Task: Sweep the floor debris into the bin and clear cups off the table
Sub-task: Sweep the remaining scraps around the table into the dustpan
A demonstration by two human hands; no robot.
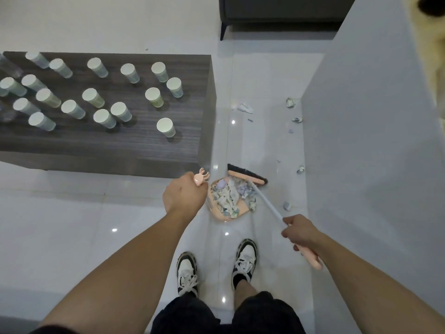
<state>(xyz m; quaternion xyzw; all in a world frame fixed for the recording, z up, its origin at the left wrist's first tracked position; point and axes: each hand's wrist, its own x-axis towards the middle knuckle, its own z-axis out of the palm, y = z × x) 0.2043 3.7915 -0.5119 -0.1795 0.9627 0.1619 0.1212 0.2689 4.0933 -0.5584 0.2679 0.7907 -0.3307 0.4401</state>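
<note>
My left hand (184, 195) grips the pink top of the dustpan handle (201, 178). The pink dustpan (218, 213) sits on the white floor, heaped with torn paper scraps (231, 196). My right hand (302, 233) holds the broom's white pole (267, 203) near its pink end grip. The broom head (248, 177), pink with black bristles, rests at the pan's far edge. Loose scraps lie further off on the floor (245, 107), (291, 102), (300, 169). Several paper cups (166, 127) stand on the dark wooden table (187, 145) to the left.
A grey wall or cabinet side (361, 141) borders the narrow floor strip on the right. A dark sofa (277, 10) stands at the far end. Clear plastic bottles (9, 68) lie at the table's left edge. My two sneakers (245, 256) stand just behind the dustpan.
</note>
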